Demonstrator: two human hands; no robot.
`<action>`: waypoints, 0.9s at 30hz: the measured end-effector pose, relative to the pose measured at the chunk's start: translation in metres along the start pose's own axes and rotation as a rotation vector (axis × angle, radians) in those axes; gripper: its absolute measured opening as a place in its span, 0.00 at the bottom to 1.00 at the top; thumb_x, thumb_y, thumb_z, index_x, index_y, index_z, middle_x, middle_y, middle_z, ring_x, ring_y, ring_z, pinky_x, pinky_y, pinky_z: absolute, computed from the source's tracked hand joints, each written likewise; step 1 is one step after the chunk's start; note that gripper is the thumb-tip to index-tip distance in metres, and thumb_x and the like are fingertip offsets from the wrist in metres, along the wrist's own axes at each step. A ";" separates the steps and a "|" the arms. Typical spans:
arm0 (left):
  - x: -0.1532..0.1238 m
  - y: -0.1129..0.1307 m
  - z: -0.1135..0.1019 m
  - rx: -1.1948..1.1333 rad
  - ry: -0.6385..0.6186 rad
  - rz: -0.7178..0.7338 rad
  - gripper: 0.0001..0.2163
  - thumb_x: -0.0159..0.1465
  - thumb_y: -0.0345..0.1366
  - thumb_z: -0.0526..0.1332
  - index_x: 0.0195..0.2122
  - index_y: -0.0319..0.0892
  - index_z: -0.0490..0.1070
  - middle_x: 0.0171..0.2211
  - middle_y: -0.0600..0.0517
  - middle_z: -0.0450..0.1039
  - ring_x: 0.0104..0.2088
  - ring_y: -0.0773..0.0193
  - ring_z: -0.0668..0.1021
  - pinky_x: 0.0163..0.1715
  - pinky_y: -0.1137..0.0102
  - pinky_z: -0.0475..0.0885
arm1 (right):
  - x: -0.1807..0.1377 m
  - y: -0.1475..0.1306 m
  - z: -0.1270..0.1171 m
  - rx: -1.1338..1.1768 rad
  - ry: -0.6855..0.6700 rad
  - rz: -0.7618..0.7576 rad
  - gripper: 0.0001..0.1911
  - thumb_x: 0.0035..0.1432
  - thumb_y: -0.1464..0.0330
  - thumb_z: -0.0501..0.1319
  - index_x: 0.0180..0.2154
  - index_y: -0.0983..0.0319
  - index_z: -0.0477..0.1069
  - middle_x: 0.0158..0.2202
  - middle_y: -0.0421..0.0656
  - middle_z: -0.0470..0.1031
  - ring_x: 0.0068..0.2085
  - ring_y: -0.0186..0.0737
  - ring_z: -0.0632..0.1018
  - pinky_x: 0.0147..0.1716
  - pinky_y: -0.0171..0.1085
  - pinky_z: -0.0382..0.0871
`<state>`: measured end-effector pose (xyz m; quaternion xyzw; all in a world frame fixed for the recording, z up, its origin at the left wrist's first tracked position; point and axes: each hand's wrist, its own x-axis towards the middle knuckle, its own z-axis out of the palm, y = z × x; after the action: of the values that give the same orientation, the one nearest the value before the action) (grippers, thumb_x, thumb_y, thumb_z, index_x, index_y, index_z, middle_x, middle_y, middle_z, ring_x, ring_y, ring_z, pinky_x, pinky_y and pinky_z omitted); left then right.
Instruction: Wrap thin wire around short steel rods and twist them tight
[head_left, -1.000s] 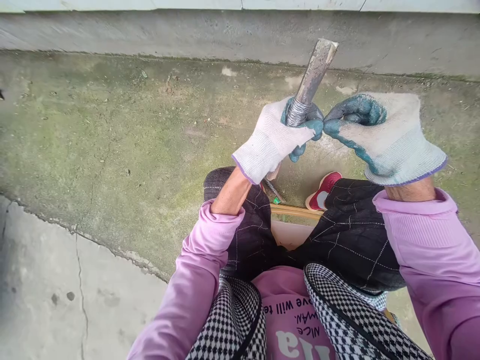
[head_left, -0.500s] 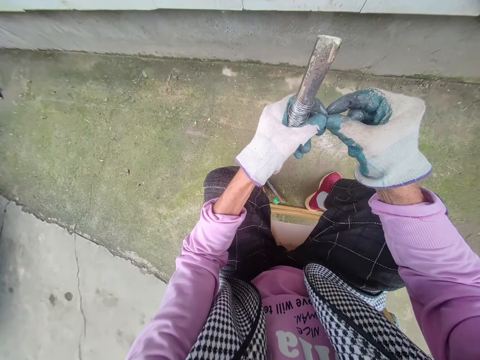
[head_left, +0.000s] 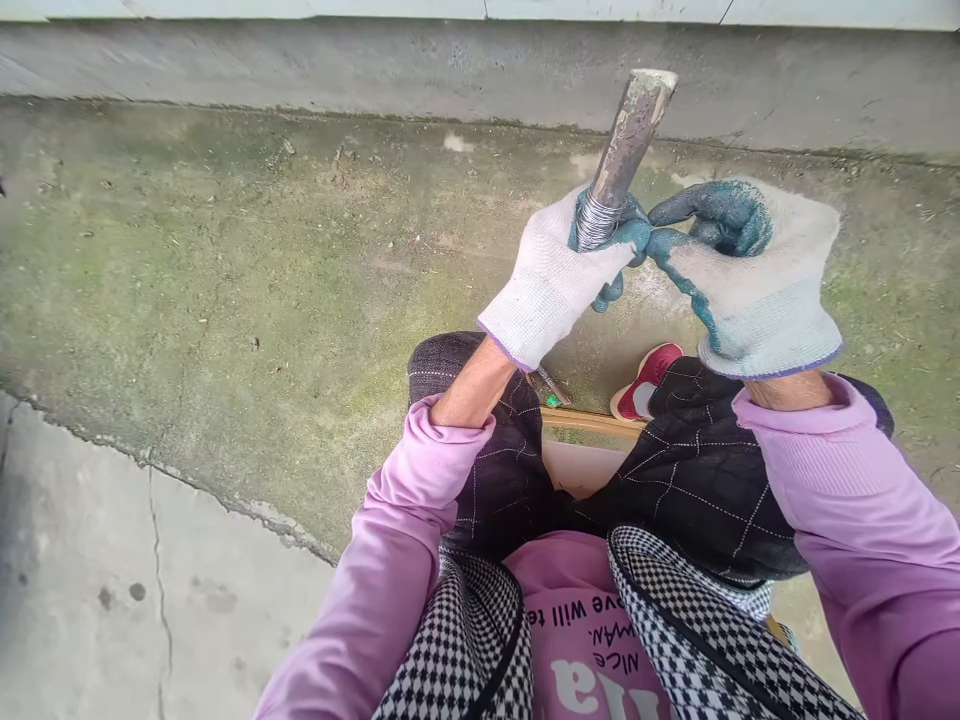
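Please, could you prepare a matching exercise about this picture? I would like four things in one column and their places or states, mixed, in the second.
Things:
1. rough grey-brown rod
2. coil of thin silver wire
3. red-and-white shoe
4. right hand in a white and blue-green glove

Places or states:
A. touched by neither hand
B. fingers curled, beside the left hand
C. gripped, one end sticking out
D. wound around the rod

Pairs: 1-C, 2-D, 3-A, 4-B

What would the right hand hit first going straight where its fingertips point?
The left hand, likely at its thumb; the right hand looks to be touching or nearly touching it. Beyond lies the wire coiled around the rod. One view leaves depth unclear.
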<state>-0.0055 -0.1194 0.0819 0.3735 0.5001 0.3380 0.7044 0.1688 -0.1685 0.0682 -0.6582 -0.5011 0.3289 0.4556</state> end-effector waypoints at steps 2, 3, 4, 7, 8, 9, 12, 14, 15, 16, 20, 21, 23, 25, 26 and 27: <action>0.001 0.001 0.001 -0.001 -0.006 -0.028 0.14 0.74 0.21 0.75 0.38 0.46 0.76 0.27 0.61 0.76 0.23 0.73 0.72 0.25 0.74 0.64 | -0.004 -0.001 0.000 -0.078 0.015 -0.023 0.05 0.65 0.64 0.82 0.41 0.49 0.90 0.33 0.42 0.84 0.33 0.51 0.81 0.32 0.48 0.74; 0.001 0.001 0.000 -0.017 -0.020 -0.031 0.13 0.76 0.22 0.74 0.38 0.46 0.77 0.26 0.60 0.76 0.22 0.73 0.72 0.23 0.74 0.63 | -0.006 -0.002 -0.001 -0.125 0.023 -0.028 0.04 0.67 0.64 0.81 0.42 0.49 0.90 0.34 0.43 0.86 0.34 0.51 0.82 0.33 0.48 0.75; 0.002 0.001 -0.001 -0.048 -0.043 -0.027 0.13 0.77 0.23 0.74 0.38 0.45 0.78 0.26 0.60 0.77 0.21 0.73 0.71 0.22 0.74 0.62 | -0.007 -0.002 -0.002 -0.177 0.022 -0.042 0.03 0.69 0.63 0.80 0.43 0.49 0.90 0.36 0.43 0.87 0.35 0.52 0.84 0.34 0.48 0.76; 0.006 -0.003 -0.008 -0.185 -0.167 -0.070 0.15 0.79 0.25 0.73 0.34 0.44 0.77 0.25 0.58 0.75 0.18 0.74 0.66 0.18 0.75 0.57 | -0.007 0.002 -0.009 -0.335 -0.091 -0.153 0.06 0.72 0.58 0.78 0.42 0.50 0.86 0.40 0.46 0.87 0.45 0.59 0.89 0.36 0.46 0.77; 0.007 -0.004 -0.011 -0.218 -0.208 -0.117 0.17 0.80 0.26 0.72 0.32 0.44 0.74 0.24 0.58 0.73 0.17 0.76 0.63 0.17 0.77 0.56 | -0.006 0.004 -0.011 -0.379 -0.138 -0.194 0.09 0.72 0.56 0.78 0.41 0.50 0.84 0.39 0.47 0.86 0.49 0.62 0.89 0.37 0.45 0.77; 0.008 -0.004 -0.014 -0.231 -0.239 -0.174 0.19 0.81 0.27 0.70 0.30 0.44 0.72 0.24 0.59 0.71 0.16 0.77 0.61 0.17 0.79 0.55 | -0.005 0.006 -0.013 -0.414 -0.176 -0.229 0.12 0.70 0.55 0.79 0.39 0.51 0.82 0.38 0.47 0.83 0.51 0.63 0.89 0.38 0.45 0.76; 0.007 -0.001 -0.020 -0.176 -0.254 -0.244 0.20 0.83 0.28 0.68 0.30 0.44 0.70 0.23 0.60 0.69 0.16 0.78 0.60 0.18 0.80 0.55 | -0.005 0.009 -0.014 -0.419 -0.163 -0.284 0.12 0.64 0.57 0.79 0.36 0.53 0.80 0.34 0.45 0.78 0.48 0.59 0.87 0.40 0.46 0.76; 0.002 0.002 -0.020 -0.145 -0.215 -0.129 0.15 0.81 0.27 0.68 0.33 0.44 0.75 0.23 0.60 0.72 0.16 0.76 0.63 0.17 0.77 0.56 | -0.007 0.005 -0.012 -0.263 -0.116 -0.229 0.06 0.63 0.59 0.76 0.36 0.51 0.84 0.33 0.42 0.79 0.40 0.52 0.84 0.38 0.47 0.75; 0.000 0.003 -0.019 -0.132 -0.193 -0.058 0.13 0.79 0.26 0.69 0.35 0.44 0.77 0.24 0.60 0.73 0.17 0.74 0.65 0.17 0.75 0.57 | -0.008 0.002 -0.010 -0.136 -0.103 -0.162 0.04 0.65 0.59 0.74 0.37 0.51 0.86 0.32 0.41 0.79 0.35 0.49 0.81 0.35 0.48 0.74; -0.003 0.004 -0.017 -0.120 -0.163 0.002 0.11 0.76 0.24 0.70 0.36 0.44 0.79 0.24 0.59 0.75 0.19 0.73 0.68 0.18 0.73 0.59 | -0.008 -0.001 -0.008 0.001 -0.094 -0.080 0.05 0.66 0.58 0.74 0.37 0.50 0.87 0.30 0.40 0.78 0.30 0.47 0.78 0.31 0.48 0.73; -0.013 0.000 -0.012 -0.073 -0.073 0.058 0.11 0.67 0.23 0.77 0.35 0.46 0.81 0.30 0.56 0.82 0.28 0.67 0.77 0.25 0.67 0.64 | -0.001 -0.008 -0.002 0.294 -0.138 0.157 0.19 0.55 0.49 0.85 0.32 0.49 0.82 0.21 0.38 0.67 0.21 0.43 0.65 0.19 0.48 0.61; -0.014 -0.002 -0.012 -0.069 -0.062 0.051 0.11 0.66 0.24 0.79 0.37 0.47 0.82 0.31 0.55 0.83 0.31 0.65 0.79 0.27 0.67 0.66 | 0.001 -0.008 -0.001 0.301 -0.168 0.191 0.23 0.51 0.47 0.87 0.31 0.49 0.79 0.21 0.37 0.65 0.21 0.42 0.63 0.18 0.47 0.59; -0.016 -0.003 -0.013 -0.043 -0.046 0.024 0.12 0.66 0.27 0.82 0.43 0.51 0.85 0.32 0.54 0.85 0.36 0.60 0.82 0.30 0.65 0.70 | 0.004 -0.007 0.000 0.312 -0.251 0.255 0.30 0.45 0.44 0.91 0.29 0.49 0.75 0.21 0.36 0.63 0.21 0.39 0.61 0.17 0.45 0.55; -0.018 -0.001 -0.016 0.003 -0.013 -0.028 0.16 0.66 0.28 0.84 0.50 0.53 0.87 0.33 0.52 0.86 0.41 0.54 0.85 0.33 0.64 0.73 | 0.006 -0.004 0.000 0.352 -0.328 0.303 0.35 0.43 0.40 0.92 0.27 0.49 0.72 0.20 0.35 0.60 0.20 0.38 0.59 0.17 0.44 0.52; -0.019 0.002 -0.017 0.021 0.000 -0.052 0.18 0.66 0.28 0.84 0.52 0.53 0.88 0.33 0.52 0.87 0.42 0.53 0.86 0.34 0.64 0.74 | 0.005 -0.002 0.001 0.382 -0.352 0.314 0.37 0.43 0.37 0.91 0.27 0.49 0.71 0.19 0.35 0.58 0.20 0.39 0.58 0.17 0.44 0.51; -0.020 0.005 -0.018 0.033 0.011 -0.070 0.19 0.65 0.28 0.84 0.54 0.53 0.88 0.33 0.51 0.87 0.42 0.52 0.86 0.34 0.64 0.75 | 0.005 -0.001 0.001 0.411 -0.367 0.317 0.39 0.43 0.34 0.90 0.27 0.48 0.70 0.18 0.34 0.56 0.20 0.39 0.58 0.16 0.44 0.50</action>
<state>-0.0284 -0.1307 0.0908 0.3655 0.5223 0.3069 0.7066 0.1692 -0.1632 0.0691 -0.5518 -0.3890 0.6036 0.4240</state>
